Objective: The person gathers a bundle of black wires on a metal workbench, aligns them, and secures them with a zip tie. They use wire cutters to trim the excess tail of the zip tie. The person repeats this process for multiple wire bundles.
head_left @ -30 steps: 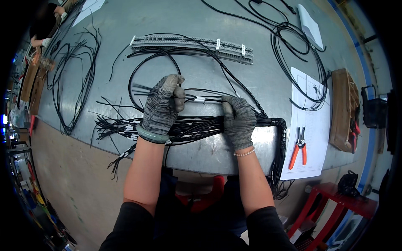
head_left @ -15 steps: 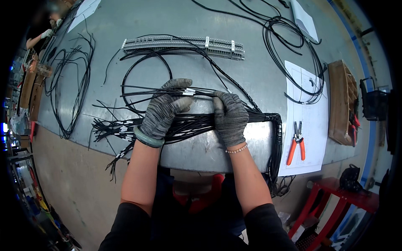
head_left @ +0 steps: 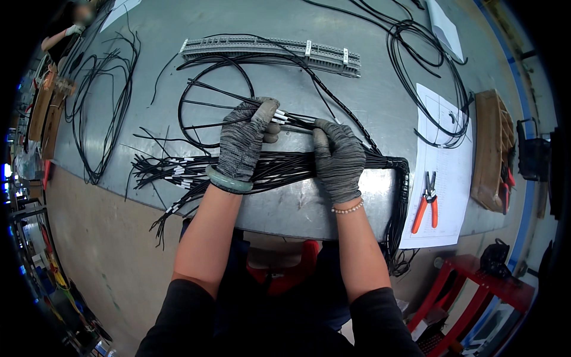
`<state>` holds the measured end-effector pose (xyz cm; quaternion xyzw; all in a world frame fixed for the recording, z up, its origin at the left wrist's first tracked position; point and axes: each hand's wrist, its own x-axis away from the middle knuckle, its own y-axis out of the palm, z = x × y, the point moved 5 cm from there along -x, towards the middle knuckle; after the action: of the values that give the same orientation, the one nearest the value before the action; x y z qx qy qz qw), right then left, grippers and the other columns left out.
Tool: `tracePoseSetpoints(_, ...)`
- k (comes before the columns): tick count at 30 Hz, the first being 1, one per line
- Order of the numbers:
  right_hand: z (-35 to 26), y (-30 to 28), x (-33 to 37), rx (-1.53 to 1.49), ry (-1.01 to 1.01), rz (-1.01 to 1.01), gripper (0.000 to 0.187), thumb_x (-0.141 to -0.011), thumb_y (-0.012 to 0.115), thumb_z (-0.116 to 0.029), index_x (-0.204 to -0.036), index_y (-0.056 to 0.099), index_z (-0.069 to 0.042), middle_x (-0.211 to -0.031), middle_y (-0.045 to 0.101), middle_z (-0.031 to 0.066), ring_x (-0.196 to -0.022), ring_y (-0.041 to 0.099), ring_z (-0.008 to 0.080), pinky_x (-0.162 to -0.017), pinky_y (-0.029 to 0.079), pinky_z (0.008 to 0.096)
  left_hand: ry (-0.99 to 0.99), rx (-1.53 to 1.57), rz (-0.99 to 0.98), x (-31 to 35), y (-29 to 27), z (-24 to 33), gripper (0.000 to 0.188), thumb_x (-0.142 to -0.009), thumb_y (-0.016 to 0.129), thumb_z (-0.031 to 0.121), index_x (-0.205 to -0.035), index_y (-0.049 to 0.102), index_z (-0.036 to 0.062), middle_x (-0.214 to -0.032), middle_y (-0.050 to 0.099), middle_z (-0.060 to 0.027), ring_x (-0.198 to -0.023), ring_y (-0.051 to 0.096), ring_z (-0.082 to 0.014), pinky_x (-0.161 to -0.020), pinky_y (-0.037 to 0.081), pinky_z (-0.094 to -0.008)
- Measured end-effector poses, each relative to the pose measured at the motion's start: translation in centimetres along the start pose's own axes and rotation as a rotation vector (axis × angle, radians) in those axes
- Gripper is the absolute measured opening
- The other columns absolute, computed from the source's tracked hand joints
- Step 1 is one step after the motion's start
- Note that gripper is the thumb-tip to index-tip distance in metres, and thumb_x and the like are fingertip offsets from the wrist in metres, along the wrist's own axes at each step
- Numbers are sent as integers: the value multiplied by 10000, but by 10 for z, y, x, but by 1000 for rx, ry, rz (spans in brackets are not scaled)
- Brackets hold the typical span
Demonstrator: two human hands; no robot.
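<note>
Gloved in grey knit, my left hand (head_left: 247,137) is closed on a small group of black wires (head_left: 223,91), just left of their white marker sleeves (head_left: 281,116). My right hand (head_left: 339,156), also gloved, pinches the same wires right of the sleeves. Below both hands lies a thick bundle of black wires (head_left: 285,169), whose loose sleeved ends (head_left: 178,172) fan out at the left. On the right the wrapped harness (head_left: 402,184) bends down over the table's front edge. Behind my hands sits a long grey terminal block strip (head_left: 267,50), with black wires running along it.
Orange-handled pliers (head_left: 426,205) rest on a printed sheet (head_left: 446,172) at the right, beside a wooden divided box (head_left: 492,152). Coiled black cables (head_left: 410,47) lie far right, more loose cables (head_left: 101,113) at left. A red stool (head_left: 476,279) stands below. Another person's gloved hand (head_left: 74,30) shows far left.
My left hand has risen and turned, tilting the held wires so their left ends point further up. The right hand keeps its pinch. The whole view has shifted slightly.
</note>
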<state>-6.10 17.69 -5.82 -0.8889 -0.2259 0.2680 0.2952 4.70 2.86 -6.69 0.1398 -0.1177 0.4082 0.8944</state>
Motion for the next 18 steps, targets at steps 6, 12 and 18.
tracePoseSetpoints(6, 5, 1, -1, -2, 15, -1, 177, -854, 657, -202, -972, 706, -79, -878, 687, 108, -793, 661, 271, -719, 526, 343, 41, 59, -142, 6, 4, 10, 304, -890, 650, 266, -1094, 630, 40, -975, 668, -48, -773, 595, -83, -643, 511, -209)
tracePoseSetpoints(12, 5, 2, -2, -49, 45, -18, 181, -856, 659, -215, -968, 709, -82, -869, 687, 107, -783, 658, 263, -719, 522, 347, 93, 17, -78, 2, 1, 8, 239, -899, 630, 162, -1091, 626, 19, -898, 666, -34, -691, 551, -70, -643, 496, -204)
tracePoseSetpoints(18, 6, 2, -2, -28, 81, -36, 181, -850, 668, -209, -973, 708, -84, -880, 687, 103, -771, 659, 247, -683, 522, 335, 118, 27, -36, 0, 2, 5, 250, -901, 646, 175, -1094, 637, 17, -738, 594, 4, -638, 543, -65, -602, 469, -197)
